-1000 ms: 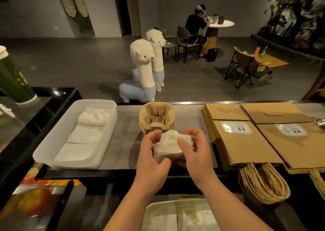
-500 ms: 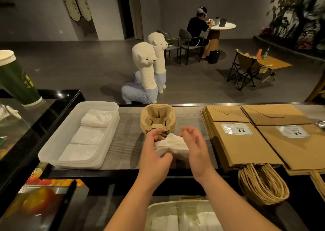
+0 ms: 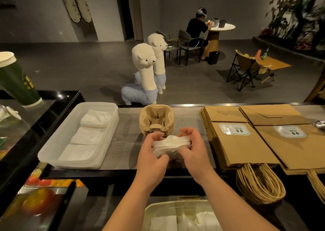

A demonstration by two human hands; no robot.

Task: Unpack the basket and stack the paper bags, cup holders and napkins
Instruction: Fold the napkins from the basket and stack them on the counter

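At the centre of the frame, just above the counter (image 3: 126, 143), I hold a bunch of napkins (image 3: 169, 145) between both hands. My left hand (image 3: 151, 154) grips its left end, thumb on the near side and fingers curled over the far side. My right hand (image 3: 193, 148) grips the right end the same way. The bunch is rumpled, its layered edges facing up. Just behind my fingertips, a stack of cup holders (image 3: 156, 118) sits on the counter. Left of centre lies a white tray (image 3: 51, 148), with flat napkins (image 3: 88, 137) in a row inside it. On the right, paper bags (image 3: 235, 148) lie flat in two piles side by side, labels up, their handles (image 3: 260, 185) hanging over the near edge. At the bottom edge, between my forearms, the basket (image 3: 184, 203) shows its rim, with white paper inside. At the upper left stands a green cup (image 3: 15, 83).
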